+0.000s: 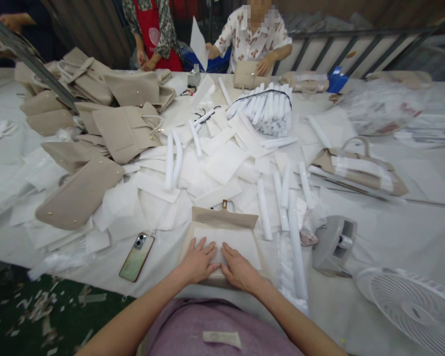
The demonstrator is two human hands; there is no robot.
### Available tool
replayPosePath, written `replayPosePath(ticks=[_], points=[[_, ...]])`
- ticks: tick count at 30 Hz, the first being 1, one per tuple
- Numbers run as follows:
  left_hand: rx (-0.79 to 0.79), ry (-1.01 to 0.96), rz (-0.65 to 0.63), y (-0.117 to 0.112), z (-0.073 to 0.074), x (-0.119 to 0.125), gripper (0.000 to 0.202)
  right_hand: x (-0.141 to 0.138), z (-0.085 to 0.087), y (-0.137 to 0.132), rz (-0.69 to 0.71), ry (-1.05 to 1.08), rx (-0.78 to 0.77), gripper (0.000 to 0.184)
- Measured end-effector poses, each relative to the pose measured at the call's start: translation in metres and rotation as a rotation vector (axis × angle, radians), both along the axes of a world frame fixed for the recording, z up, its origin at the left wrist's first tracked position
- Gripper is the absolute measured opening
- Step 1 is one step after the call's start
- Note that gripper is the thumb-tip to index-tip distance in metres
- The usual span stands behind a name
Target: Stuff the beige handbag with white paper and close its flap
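Observation:
A beige handbag [226, 217] lies on the table right in front of me, its flap raised at the far side. Across it rests a white sheet [241, 242]. My left hand [199, 260] presses flat on the left half of the sheet with its fingers spread. On the right half, my right hand [239, 267] lies with fingers stretched out, the thumbs almost meeting. Neither hand grips anything. Close beyond the bag are loose white sheets [222, 160] and white rolls [264, 210].
A phone [136, 257] lies left, beige bags [81, 193] pile beyond it. At right stand a tape dispenser [333, 244], a white fan [415, 306] and a wrapped bag [359, 168]. A bundle of white rolls [267, 111] sits farther back. Two people work across the table.

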State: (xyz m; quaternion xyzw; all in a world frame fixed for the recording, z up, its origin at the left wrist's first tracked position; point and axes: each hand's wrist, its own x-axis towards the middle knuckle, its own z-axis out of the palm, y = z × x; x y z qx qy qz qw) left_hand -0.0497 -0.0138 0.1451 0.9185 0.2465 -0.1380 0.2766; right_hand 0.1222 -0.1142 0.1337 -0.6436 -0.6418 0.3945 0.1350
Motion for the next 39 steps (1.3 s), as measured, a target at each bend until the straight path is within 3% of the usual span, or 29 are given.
replayPosePath(ticks=[7, 15, 19, 22, 25, 29, 34, 39], points=[[-0.042, 0.026, -0.044, 0.015, -0.002, 0.000, 0.045, 0.010, -0.004, 0.008, 0.060, 0.034, 0.023, 0.047], [-0.021, 0.055, 0.008, 0.037, -0.016, -0.002, 0.039, 0.016, -0.011, 0.012, -0.125, -0.116, 0.014, 0.033], [0.007, 0.097, 0.152, 0.038, -0.019, -0.005, 0.041, 0.026, -0.015, 0.013, -0.246, -0.354, -0.014, 0.049], [0.036, 0.134, 0.207, 0.031, -0.018, -0.005, 0.047, 0.028, -0.019, 0.013, -0.345, -0.416, -0.095, 0.061], [0.082, 0.158, 0.138, 0.021, -0.015, 0.000, 0.062, 0.024, -0.019, 0.011, -0.417, -0.443, -0.147, 0.063], [0.112, 0.102, -0.075, 0.013, -0.009, 0.011, 0.085, 0.020, -0.019, 0.008, -0.535, -0.485, -0.139, 0.061], [-0.104, 0.127, -0.195, 0.014, -0.010, 0.018, 0.071, 0.025, -0.026, 0.004, -0.686, -0.280, -0.157, 0.055], [-0.136, 0.083, -0.213, 0.020, -0.011, 0.014, 0.063, 0.033, -0.030, -0.001, -0.764, -0.039, -0.145, 0.043]])
